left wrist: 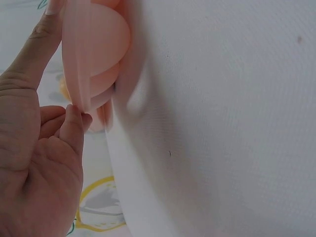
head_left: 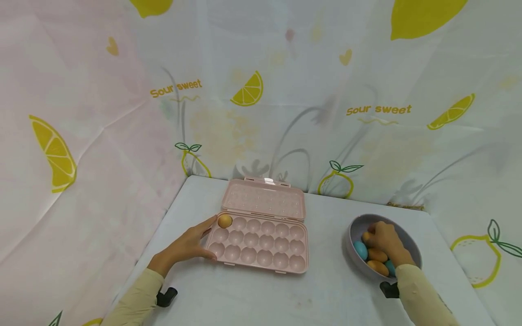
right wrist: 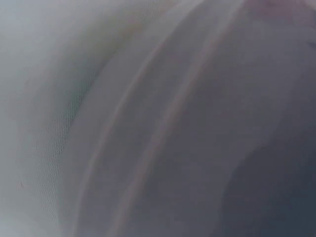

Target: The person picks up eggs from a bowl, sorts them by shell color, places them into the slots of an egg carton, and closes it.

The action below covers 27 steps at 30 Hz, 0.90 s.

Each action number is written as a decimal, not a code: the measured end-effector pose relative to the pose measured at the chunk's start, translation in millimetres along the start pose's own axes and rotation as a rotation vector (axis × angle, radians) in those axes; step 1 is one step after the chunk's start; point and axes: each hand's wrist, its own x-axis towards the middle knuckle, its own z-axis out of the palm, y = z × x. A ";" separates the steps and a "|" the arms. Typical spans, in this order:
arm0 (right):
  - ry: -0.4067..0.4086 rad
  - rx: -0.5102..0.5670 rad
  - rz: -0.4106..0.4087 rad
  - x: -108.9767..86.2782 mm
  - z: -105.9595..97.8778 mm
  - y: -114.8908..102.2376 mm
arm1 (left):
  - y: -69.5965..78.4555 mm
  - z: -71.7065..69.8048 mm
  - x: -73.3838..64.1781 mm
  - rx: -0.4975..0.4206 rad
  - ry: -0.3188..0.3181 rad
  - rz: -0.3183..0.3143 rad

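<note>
A pink egg carton (head_left: 265, 244) lies with its lid (head_left: 265, 199) folded back, and one brown-yellow egg (head_left: 224, 221) sits in its far left cup. My left hand (head_left: 191, 242) grips the carton's left end, thumb at the near corner and fingers at the far one. The left wrist view shows this hand (left wrist: 49, 158) against the carton's rim (left wrist: 76, 59). Inside a grey bowl (head_left: 355, 228) at the right, my right hand (head_left: 385, 237) holds a brown egg (head_left: 367, 238) with bent fingers. The right wrist view has only the blurred bowl wall (right wrist: 163, 128).
Beside the right hand, the bowl holds blue eggs (head_left: 360, 250) and brown eggs (head_left: 377, 255). A white table (head_left: 326, 290) carries both carton and bowl. Lemon-printed cloth (head_left: 261, 127) hangs behind and at the sides.
</note>
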 end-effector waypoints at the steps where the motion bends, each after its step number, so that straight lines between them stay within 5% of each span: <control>1: 0.000 0.001 -0.001 -0.1 0.5 0.1 | 0.2 -0.1 -0.1 -0.002 0.000 0.000; 13: 0.005 0.024 0.006 -1.5 -1.2 -1.8 | -0.5 -0.6 0.3 -0.014 -0.008 -0.001; 20: 0.109 0.005 -0.107 2.6 -7.7 -7.7 | -2.9 -2.6 2.6 -0.007 0.006 0.029; 27: 0.239 0.008 -0.117 7.4 -18.1 -20.4 | -3.5 -1.3 1.0 -0.042 -0.018 0.022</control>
